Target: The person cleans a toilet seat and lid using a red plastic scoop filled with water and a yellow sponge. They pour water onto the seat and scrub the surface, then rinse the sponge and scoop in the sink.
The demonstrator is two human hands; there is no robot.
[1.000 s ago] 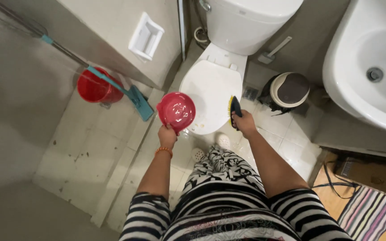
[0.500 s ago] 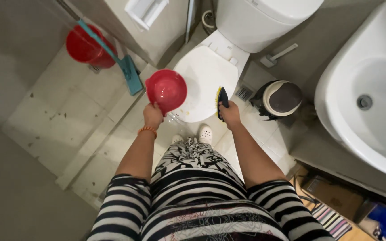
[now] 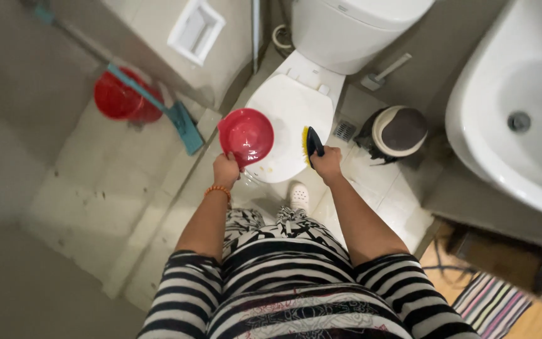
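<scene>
The red dipper (image 3: 246, 135) sits tilted in the left hand (image 3: 226, 171), fingers wrapped shut around its handle, its bowl hanging over the near left edge of the closed toilet lid (image 3: 286, 116). A moment ago it was held further out over the floor tiles; now both hands have drawn in over the lid. The right hand (image 3: 327, 165) is closed around a dark scrub brush with yellow bristles (image 3: 312, 144), bristles facing the lid's right edge, just beside it. A few wet specks show on the lid near the front. Further out, a red bucket (image 3: 120, 97) and a blue-handled mop (image 3: 183, 125) rest against the wall, a small bin (image 3: 399, 130) stands right of the toilet, and a white sink (image 3: 522, 119) beyond.
</scene>
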